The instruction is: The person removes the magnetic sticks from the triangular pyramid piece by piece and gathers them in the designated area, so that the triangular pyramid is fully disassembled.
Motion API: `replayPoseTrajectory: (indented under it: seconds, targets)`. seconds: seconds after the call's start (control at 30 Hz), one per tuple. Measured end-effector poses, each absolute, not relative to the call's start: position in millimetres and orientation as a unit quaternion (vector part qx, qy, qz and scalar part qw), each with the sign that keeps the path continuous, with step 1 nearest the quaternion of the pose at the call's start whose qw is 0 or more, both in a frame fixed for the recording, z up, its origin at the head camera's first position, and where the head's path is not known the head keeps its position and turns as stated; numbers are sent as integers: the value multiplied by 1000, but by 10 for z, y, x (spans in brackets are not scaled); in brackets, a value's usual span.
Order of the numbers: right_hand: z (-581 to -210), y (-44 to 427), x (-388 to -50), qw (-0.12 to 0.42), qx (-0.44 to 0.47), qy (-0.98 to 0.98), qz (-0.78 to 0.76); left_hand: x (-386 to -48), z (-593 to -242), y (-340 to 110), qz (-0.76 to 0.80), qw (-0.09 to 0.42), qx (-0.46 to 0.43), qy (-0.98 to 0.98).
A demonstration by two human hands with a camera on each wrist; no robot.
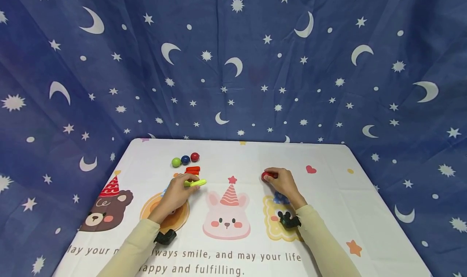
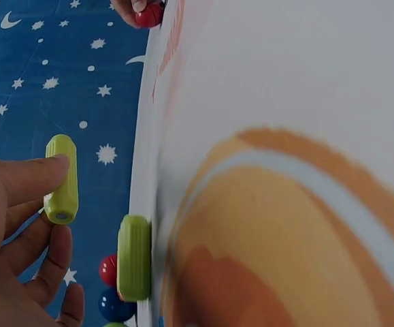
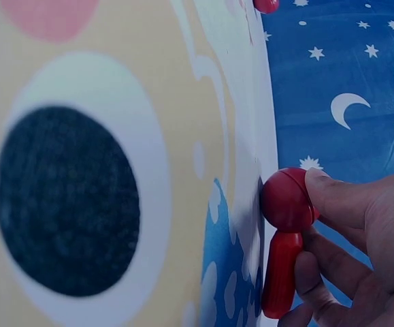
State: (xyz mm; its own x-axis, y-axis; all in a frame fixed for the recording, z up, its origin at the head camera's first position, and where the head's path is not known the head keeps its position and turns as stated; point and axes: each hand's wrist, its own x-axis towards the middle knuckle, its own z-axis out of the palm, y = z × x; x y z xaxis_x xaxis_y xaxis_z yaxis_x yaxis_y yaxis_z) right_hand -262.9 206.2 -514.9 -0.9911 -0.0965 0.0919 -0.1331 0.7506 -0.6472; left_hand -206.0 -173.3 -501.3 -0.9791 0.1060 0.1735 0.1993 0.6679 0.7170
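Observation:
My left hand (image 1: 178, 191) pinches a lime-green ribbed stick (image 2: 62, 178) between thumb and fingers, raised off the table. One end of it shows a small grey disc. Below it, a second lime-green stick (image 2: 135, 259) lies on the cloth, partly covered by the hand in the head view. Across the table, my right hand (image 1: 285, 182) grips a red ball (image 3: 286, 199) low at the tabletop, thumb on its side. A red stick (image 3: 282, 276) touches that ball, with fingers against it; whether the two are joined I cannot tell.
Behind the left hand a green ball (image 1: 176, 162), a blue ball (image 1: 185, 160) and another red ball (image 1: 195, 157) sit in a row. Red sticks (image 1: 193, 169) lie just in front of them. A printed white cloth (image 1: 237, 159) covers the table; a blue starry curtain (image 1: 233, 66) hangs behind.

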Motion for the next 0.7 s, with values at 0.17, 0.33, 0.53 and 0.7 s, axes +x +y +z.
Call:
replayPoseTrajectory:
  seconds: [0.17, 0.33, 0.53, 0.7]
  targets:
    - [-5146, 2061, -2637, 22, 61, -936, 345, -2070, -5035, -1836, -386, 64, -94, -916]
    - [-5158, 2061, -2633, 22, 62, -938, 341, -2072, -5062, -1919, -376, 63, -92, -920]
    - [-5171, 2072, -2618, 31, 70, -938, 339, -2059, -5099, -1998, -360, 36, -87, -928]
    - [-5176, 2074, -2624, 33, 67, -935, 347, -2098, -5114, -2037, -342, 32, -94, -934]
